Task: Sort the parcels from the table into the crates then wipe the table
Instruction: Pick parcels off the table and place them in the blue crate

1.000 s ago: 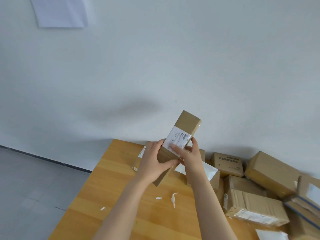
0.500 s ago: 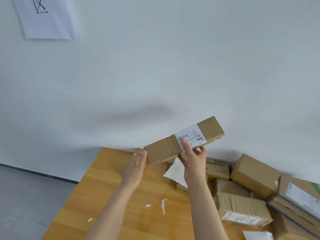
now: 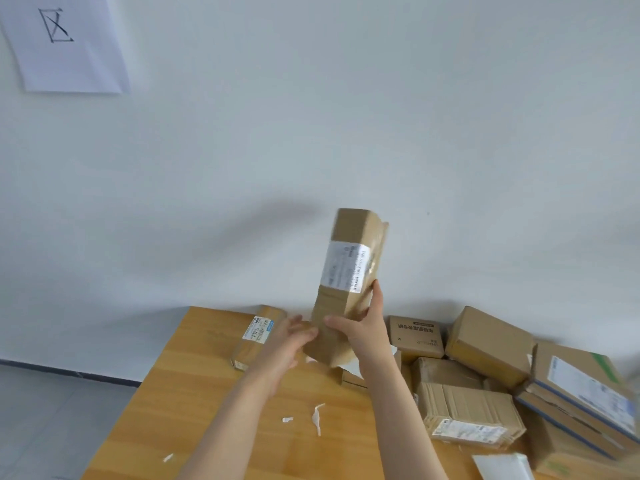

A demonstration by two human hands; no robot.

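Note:
A long brown cardboard parcel (image 3: pixel 349 271) with a white label stands nearly upright in the air above the wooden table (image 3: pixel 194 403). My right hand (image 3: pixel 363 323) grips its lower part, thumb on the front and fingers along the right edge. My left hand (image 3: pixel 287 344) is beside the parcel's lower left edge with its fingers straight, touching it lightly or just off it. A second labelled parcel (image 3: pixel 256 334) lies flat on the table behind my left hand. No crate is in view.
Several more cardboard parcels (image 3: pixel 488 337) are heaped at the table's right side against the white wall. Scraps of white paper (image 3: pixel 317 417) lie on the wood. A grey floor (image 3: pixel 52 410) lies left of the table. A marked sheet (image 3: pixel 65 43) hangs on the wall.
The parcel has swung from nearly level to nearly upright in my right hand. My left hand has slid from its left end to its lower edge. The view has shifted slightly left.

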